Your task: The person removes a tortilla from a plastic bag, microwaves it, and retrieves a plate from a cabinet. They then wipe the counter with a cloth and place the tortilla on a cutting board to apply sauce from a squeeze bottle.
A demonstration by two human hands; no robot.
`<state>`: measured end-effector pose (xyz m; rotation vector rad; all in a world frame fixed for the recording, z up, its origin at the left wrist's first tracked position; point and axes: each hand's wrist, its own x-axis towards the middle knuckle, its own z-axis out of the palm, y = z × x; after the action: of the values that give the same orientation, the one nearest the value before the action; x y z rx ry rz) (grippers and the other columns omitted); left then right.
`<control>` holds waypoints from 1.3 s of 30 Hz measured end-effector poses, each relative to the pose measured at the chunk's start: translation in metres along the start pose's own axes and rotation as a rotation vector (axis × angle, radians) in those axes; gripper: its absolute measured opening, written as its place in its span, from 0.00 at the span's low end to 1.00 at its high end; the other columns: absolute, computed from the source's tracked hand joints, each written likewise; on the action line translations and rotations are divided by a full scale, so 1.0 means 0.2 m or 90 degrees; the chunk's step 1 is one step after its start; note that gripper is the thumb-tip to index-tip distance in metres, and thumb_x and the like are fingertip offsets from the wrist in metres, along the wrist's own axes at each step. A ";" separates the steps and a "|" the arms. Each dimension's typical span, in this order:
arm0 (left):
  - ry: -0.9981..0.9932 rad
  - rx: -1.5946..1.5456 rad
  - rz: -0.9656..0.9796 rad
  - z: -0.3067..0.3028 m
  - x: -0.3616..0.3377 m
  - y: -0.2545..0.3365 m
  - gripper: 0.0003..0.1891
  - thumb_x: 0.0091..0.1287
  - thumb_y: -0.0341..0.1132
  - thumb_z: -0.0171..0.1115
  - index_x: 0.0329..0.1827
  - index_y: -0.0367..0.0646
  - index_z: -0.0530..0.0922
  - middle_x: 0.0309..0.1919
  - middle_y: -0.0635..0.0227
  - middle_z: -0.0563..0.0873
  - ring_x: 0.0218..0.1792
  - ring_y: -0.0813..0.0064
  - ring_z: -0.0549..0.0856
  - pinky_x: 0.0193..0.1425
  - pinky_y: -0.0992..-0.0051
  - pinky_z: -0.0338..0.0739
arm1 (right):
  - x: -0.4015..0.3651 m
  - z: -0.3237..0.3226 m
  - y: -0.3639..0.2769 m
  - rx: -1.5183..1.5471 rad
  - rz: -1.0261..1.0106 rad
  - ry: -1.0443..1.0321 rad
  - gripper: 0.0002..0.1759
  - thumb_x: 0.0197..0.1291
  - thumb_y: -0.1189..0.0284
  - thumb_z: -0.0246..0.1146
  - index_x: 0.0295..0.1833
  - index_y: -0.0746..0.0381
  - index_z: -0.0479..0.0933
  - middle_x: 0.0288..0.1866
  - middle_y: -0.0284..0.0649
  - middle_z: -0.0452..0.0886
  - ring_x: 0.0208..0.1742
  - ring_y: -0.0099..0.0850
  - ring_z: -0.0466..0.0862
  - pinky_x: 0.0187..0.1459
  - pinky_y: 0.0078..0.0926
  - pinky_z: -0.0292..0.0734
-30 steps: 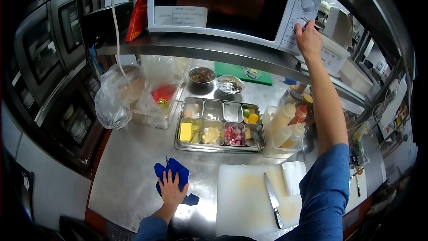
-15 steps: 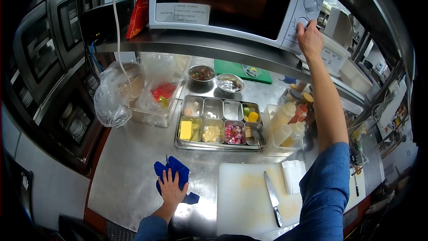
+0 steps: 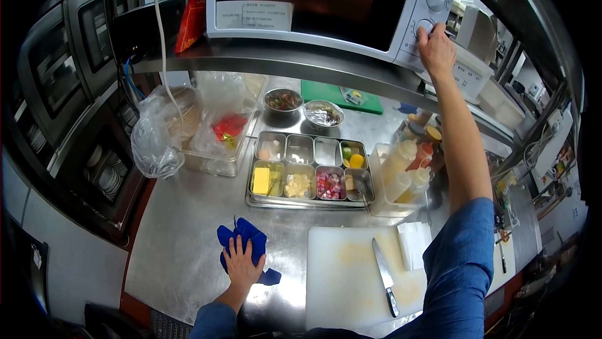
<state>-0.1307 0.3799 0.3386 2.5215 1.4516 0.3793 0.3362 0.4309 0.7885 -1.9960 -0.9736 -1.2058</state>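
Observation:
My right hand point(image 3: 438, 51) is raised to the microwave point(image 3: 313, 7) on the shelf, its fingers closed on the lower control knob point(image 3: 424, 27). An orange glow shows behind the dark door. Below, my left hand point(image 3: 243, 265) lies flat with fingers spread on a crumpled blue cloth point(image 3: 251, 234) on the steel counter. To the right of that hand is a white cutting board point(image 3: 338, 276). A knife point(image 3: 384, 273) and a folded white paper towel point(image 3: 414, 245) lie on the board.
A metal tray point(image 3: 282, 205) holds several small pans of ingredients, including butter point(image 3: 261, 181). Squeeze bottles stand in a clear bin point(image 3: 389, 212) at its right. Two metal bowls point(image 3: 323, 123) and a green board point(image 3: 364, 99) are behind. Plastic bags point(image 3: 153, 145) lie left; the shelf edge point(image 3: 282, 60) overhangs.
The camera view has shifted very slightly. My right hand stays at the lower knob, and my left hand has not moved on the cloth.

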 end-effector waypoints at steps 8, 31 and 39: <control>0.013 0.020 0.011 0.07 -0.01 -0.03 0.32 0.59 0.56 0.54 0.59 0.41 0.73 0.64 0.49 0.65 0.68 0.47 0.59 0.69 0.45 0.47 | 0.01 -0.02 0.03 -0.047 -0.113 -0.008 0.19 0.61 0.57 0.56 0.43 0.63 0.67 0.32 0.50 0.81 0.37 0.50 0.81 0.39 0.44 0.74; 0.083 -0.052 0.002 -0.13 0.01 0.07 0.30 0.58 0.53 0.58 0.59 0.42 0.73 0.63 0.49 0.68 0.66 0.48 0.63 0.67 0.49 0.53 | -0.70 -0.44 -0.18 0.360 -0.175 -0.133 0.39 0.63 0.56 0.51 0.73 0.64 0.47 0.52 0.56 0.77 0.55 0.45 0.77 0.57 0.35 0.69; 0.438 -0.548 0.188 -1.13 0.26 0.23 0.41 0.60 0.57 0.58 0.66 0.33 0.61 0.66 0.53 0.65 0.67 0.60 0.63 0.71 0.62 0.52 | -0.60 -0.56 -0.23 0.383 -0.184 -0.019 0.13 0.57 0.72 0.63 0.47 0.63 0.77 0.37 0.41 0.83 0.38 0.30 0.84 0.40 0.24 0.76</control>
<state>-0.1408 0.4132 0.5731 1.9098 0.7483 1.6321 0.2091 0.3345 0.7311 -1.4330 -1.4737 -0.8776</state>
